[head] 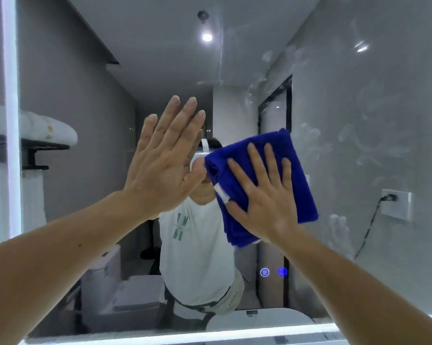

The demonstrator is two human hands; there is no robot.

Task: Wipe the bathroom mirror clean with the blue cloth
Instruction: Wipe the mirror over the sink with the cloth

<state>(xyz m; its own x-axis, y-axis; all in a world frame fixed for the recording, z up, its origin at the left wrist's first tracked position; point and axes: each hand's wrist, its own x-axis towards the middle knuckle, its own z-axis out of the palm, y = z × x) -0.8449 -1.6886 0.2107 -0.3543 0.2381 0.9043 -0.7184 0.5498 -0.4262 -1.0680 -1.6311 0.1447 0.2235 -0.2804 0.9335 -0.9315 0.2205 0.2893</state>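
The bathroom mirror (pixel 359 108) fills the view, with smeary white streaks over its right side. A folded blue cloth (pixel 257 145) with a white label lies flat against the glass near the centre. My right hand (pixel 262 195) presses on the cloth with straight, spread fingers. My left hand (pixel 162 158) is flat with straight fingers against the glass just left of the cloth, its thumb close to the cloth's left edge.
Two lit touch icons (pixel 273 272) glow on the lower mirror. A lit strip (pixel 210 334) runs along the mirror's bottom edge and another up the left edge (pixel 9 95). The reflection shows a person in a white shirt, a wall socket, a towel shelf.
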